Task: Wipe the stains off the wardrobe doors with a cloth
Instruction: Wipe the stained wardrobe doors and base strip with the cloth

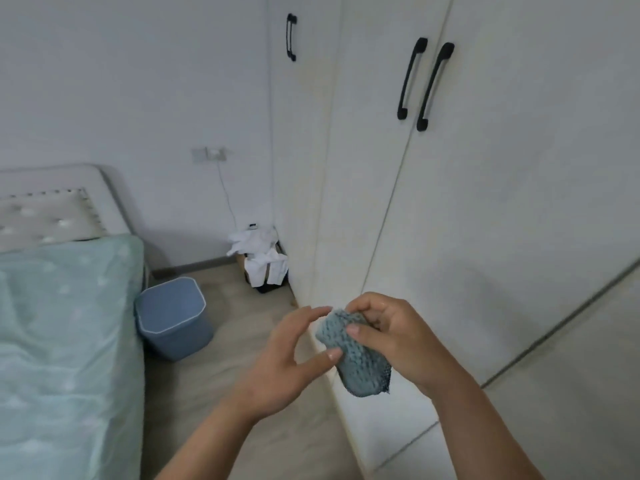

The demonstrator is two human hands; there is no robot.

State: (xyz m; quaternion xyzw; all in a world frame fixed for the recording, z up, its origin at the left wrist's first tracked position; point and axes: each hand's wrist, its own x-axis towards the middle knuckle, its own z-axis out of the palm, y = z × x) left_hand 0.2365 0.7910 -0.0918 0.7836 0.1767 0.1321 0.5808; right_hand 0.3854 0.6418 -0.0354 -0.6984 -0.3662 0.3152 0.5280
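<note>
1. Plainly counted: one blue-grey knitted cloth (353, 362), two bare hands, and three black handles (291, 37) (411, 77) (434, 86) on the white wardrobe doors (502, 202). The last two handles sit side by side across a door seam.
2. Elsewhere there is one blue bin (173, 317) on the wood-look floor (221, 375), one bed (62, 323) with a pale green cover and a tufted headboard (52, 209), one wall socket (211, 154) with a thin cable (227, 195) running down from it, and one heap of white fabric (261, 258) in the corner.
3. The cloth is bunched up in mid-air in front of the lower doors, apart from them.
4. The right hand (398, 337) grasps the cloth, with fingers curled over its top and the thumb laid across its front. The forearm comes up from the lower right.
5. The left hand (291, 351) is relaxed and spread, palm turned towards the cloth. Its thumb tip touches the cloth's left edge, and its fingers arch towards the top corner.
6. Whether the left forefinger actually touches the cloth cannot be told.
7. Both forearms are cut off by the bottom edge.
8. The right fingertips are hidden behind the cloth.
9. Faint yellowish marks show on the leftmost door below its handle, too soft to outline.
10. Whatever the white fabric is draped over is mostly hidden.
</note>
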